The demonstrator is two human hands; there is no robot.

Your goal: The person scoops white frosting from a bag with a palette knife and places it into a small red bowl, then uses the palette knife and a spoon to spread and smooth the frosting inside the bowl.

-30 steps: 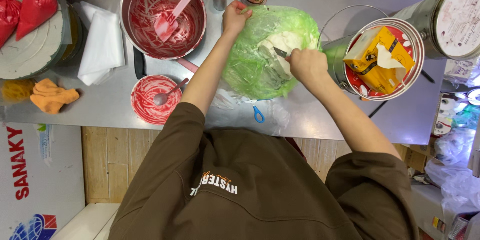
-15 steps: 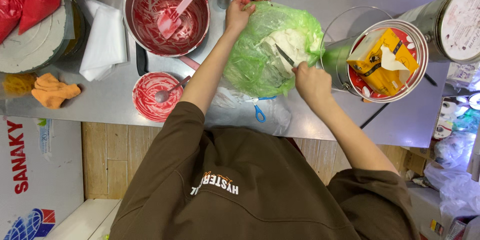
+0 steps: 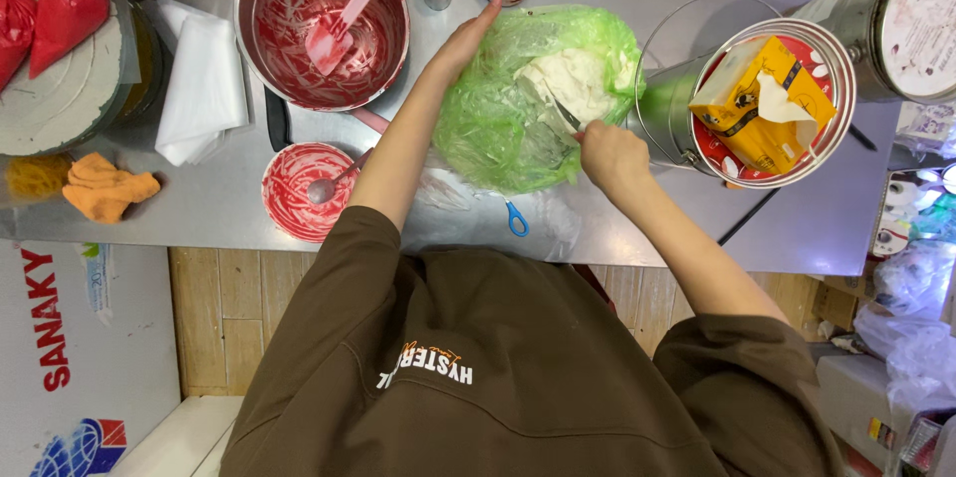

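Green plastic film point(image 3: 498, 119) lies crumpled on the steel table point(image 3: 797, 228) in front of me, with a pale lump of dough or cream point(image 3: 576, 81) sitting in its upper right part. My left hand point(image 3: 463, 39) rests flat on the film's upper left edge, fingers together and stretched out, pressing it down rather than gripping it. My right hand point(image 3: 609, 153) is at the film's right edge, fingers curled shut around the handle of a thin metal blade point(image 3: 566, 116); I take it for a small knife or spatula, though the handle is hidden in my fist. Its tip touches the lower edge of the pale lump.

Just left of my left forearm stands a steel pan point(image 3: 321, 24) smeared with red, a pink spatula point(image 3: 351, 9) leaning inside it. Below it sits a small bowl point(image 3: 299, 193), also streaked red, with a metal spoon point(image 3: 334, 183) in it. To the right of the film, close to my right hand, is a metal pail point(image 3: 772, 104) holding a yellow carton point(image 3: 762, 104). A folded white cloth point(image 3: 204, 89) and an orange rag point(image 3: 105, 186) lie well off to the left.
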